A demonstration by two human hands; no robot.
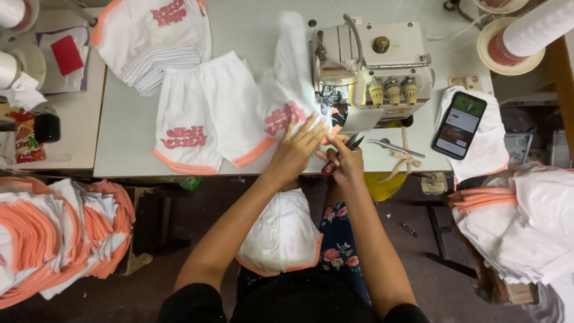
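My left hand lies flat, fingers spread, on a pair of white shorts with orange trim and a red print, pressing the fabric by the sewing machine. My right hand grips small thread snips with a red handle, their blades pointing at the orange hem just beside my left fingertips. Another white garment rests in my lap below the table edge.
A stack of finished shorts sits at the table's back left. A phone lies on white cloth at the right; tweezers are near the machine. Piles of orange-trimmed pieces stand left, more pieces right. Thread cones stand behind.
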